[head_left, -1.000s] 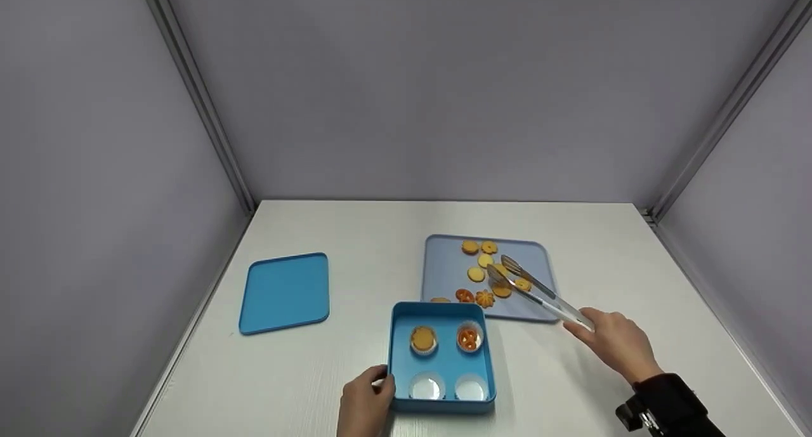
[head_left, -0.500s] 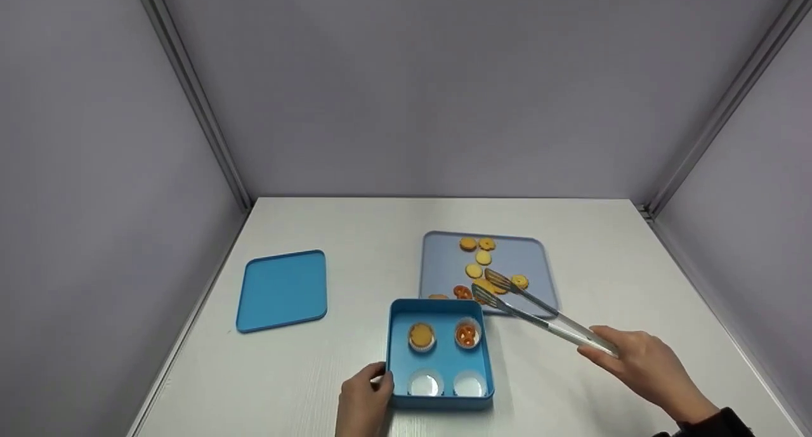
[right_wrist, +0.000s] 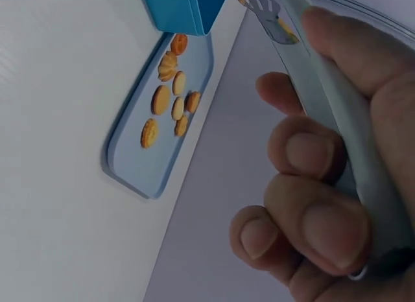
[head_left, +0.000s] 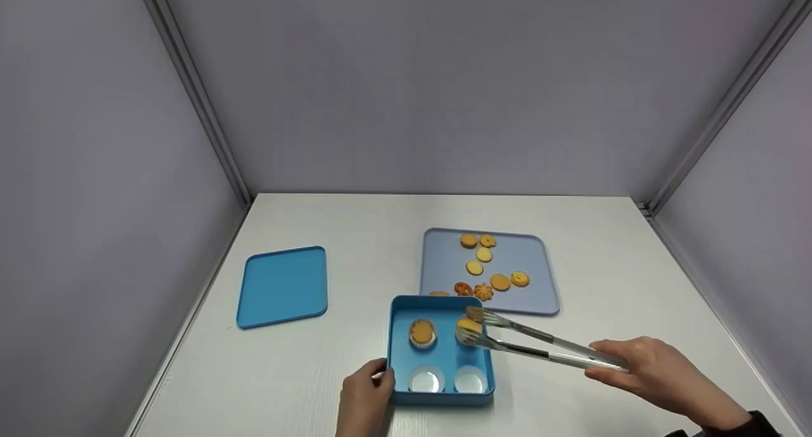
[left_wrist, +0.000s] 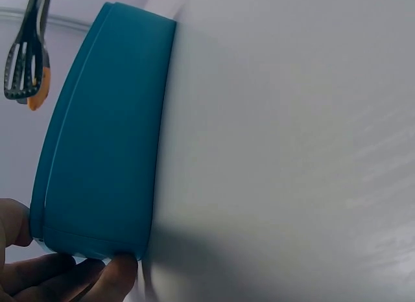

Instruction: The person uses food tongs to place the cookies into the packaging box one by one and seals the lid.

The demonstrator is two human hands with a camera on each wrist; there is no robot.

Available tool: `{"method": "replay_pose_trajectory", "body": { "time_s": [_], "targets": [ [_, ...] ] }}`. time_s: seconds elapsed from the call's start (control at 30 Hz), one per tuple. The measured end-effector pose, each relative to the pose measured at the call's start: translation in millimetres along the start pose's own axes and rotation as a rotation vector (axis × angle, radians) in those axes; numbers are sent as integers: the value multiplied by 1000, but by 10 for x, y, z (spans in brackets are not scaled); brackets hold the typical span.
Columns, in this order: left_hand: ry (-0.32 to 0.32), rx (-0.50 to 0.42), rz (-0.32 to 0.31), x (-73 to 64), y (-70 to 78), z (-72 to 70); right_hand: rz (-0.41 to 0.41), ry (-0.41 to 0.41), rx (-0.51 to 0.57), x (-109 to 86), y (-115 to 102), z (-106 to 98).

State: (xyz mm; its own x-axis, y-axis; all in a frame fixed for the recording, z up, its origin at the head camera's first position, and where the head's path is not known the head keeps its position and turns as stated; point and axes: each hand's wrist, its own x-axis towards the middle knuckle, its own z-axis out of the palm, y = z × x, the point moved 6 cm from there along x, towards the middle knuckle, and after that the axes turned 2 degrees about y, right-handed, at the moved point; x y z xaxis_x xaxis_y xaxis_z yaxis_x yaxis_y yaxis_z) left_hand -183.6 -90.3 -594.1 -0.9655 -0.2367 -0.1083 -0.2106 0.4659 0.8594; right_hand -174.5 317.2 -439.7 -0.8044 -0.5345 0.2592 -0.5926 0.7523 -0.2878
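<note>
My right hand (head_left: 666, 377) grips metal tongs (head_left: 550, 348), fingers wrapped round the handle, as the right wrist view also shows. Between the tong heads is a yellow-orange cookie (head_left: 469, 325), over the back right cup of the blue box (head_left: 447, 358). That cup's contents are largely hidden by the cookie and tongs. A round cookie (head_left: 422, 333) sits in the back left cup. Two clear cups (head_left: 426, 380) at the front of the box look empty. My left hand (head_left: 366, 396) holds the box at its front left corner, thumb (left_wrist: 14, 222) at the rim.
Behind the box, partly overlapped by it, lies a grey-blue tray (head_left: 438, 253) with several cookies (head_left: 500, 281) and a red-orange piece (head_left: 463, 288). A flat blue lid-like tray (head_left: 285, 288) lies at the left. Grey panels (head_left: 406, 88) enclose the white table (head_left: 355, 234).
The tongs have picked up a cookie from the grey-blue tray and moved left and nearer, over the box's back right cup. My left hand has stayed at the box corner.
</note>
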Motion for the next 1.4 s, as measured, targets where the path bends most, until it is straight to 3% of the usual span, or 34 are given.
{"method": "replay_pose_trajectory", "body": {
  "time_s": [0.17,0.4,0.67,1.03,1.4],
  "targets": [
    [-4,1,-9,5,9,-2,-22,-114,40,5,13,-9],
    [-6,11,-26,9,21,-3,-59,-162,21,17,-14,-13],
    [0,-4,3,-5,20,-4,-26,-245,2,39,-48,19],
    [18,25,-11,2,21,2,-27,-279,1,76,-105,21],
    [44,17,25,-4,31,-11,-5,-316,-73,156,-155,-20]
  ]
}}
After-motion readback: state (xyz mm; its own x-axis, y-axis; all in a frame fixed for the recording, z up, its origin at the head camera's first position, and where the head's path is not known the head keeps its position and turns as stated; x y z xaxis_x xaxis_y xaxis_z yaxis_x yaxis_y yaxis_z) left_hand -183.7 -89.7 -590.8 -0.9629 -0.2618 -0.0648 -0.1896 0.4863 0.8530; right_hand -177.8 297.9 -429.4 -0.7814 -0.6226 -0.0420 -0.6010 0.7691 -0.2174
